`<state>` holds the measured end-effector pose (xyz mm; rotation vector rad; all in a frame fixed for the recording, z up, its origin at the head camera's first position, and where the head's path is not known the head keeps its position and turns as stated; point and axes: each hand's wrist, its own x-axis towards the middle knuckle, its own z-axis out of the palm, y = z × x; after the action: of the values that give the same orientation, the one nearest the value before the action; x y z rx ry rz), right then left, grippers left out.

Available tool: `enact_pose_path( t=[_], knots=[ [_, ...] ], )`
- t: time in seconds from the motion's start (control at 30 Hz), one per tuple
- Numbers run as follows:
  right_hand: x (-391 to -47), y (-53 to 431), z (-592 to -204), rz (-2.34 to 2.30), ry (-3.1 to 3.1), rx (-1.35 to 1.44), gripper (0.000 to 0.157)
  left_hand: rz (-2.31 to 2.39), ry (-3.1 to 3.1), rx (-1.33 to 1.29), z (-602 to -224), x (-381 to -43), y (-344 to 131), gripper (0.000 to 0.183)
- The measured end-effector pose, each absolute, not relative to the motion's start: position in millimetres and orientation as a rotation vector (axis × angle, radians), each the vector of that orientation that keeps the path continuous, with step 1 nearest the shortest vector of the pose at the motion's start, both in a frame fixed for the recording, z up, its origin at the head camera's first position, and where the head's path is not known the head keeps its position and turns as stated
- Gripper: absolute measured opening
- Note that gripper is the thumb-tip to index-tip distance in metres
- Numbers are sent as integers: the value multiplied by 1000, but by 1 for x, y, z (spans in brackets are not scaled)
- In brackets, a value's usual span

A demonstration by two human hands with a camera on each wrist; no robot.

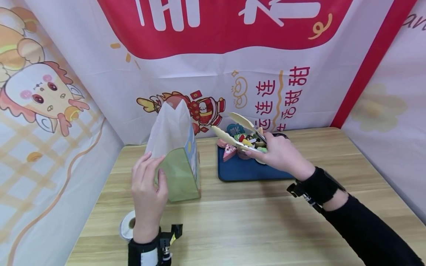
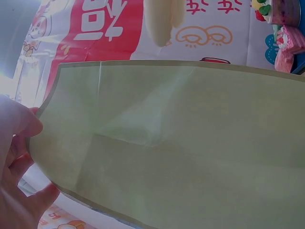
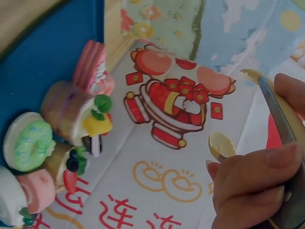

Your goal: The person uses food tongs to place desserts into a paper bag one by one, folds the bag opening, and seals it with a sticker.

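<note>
A green-fronted paper bag (image 1: 178,173) stands upright, its top open and showing a white inside. My left hand (image 1: 148,188) holds the bag at its left rim; in the left wrist view the fingers (image 2: 21,164) lie round its edge. My right hand (image 1: 283,153) grips a pair of tongs (image 1: 244,146) above the tray. The cream tips of the tongs stand apart with nothing between them, pointing toward the bag. Below them on the blue tray (image 1: 246,173) are several toy desserts, among them a pink cake slice (image 3: 88,67), a dessert cup (image 3: 66,112) and a green donut (image 3: 31,143).
A white roll (image 1: 126,226) lies on the wooden table (image 1: 226,229) by my left wrist. A printed cloth (image 1: 186,70) hangs behind the tray and bag, with more cloth at both sides. A blue round piece (image 1: 235,129) stands at the tray's back edge.
</note>
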<state>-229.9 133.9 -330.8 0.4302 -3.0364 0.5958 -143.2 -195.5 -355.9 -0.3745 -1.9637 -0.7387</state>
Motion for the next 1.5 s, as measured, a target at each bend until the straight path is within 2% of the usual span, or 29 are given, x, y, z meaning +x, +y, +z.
enact_pose_path(
  t=[1.0,1.33,1.5],
  knots=[
    [-234,155,-389,628,-3068,254,107,-732,-1962,-387,-358,-142,-197,25],
    [-236,158,-403,685,-3059,187,98,-733,-1959,-387,-358,-143,-197,25],
    [-238,162,-411,679,-3091,141,112,-735,-1958,-387,-357,-143,-197,26]
  ],
)
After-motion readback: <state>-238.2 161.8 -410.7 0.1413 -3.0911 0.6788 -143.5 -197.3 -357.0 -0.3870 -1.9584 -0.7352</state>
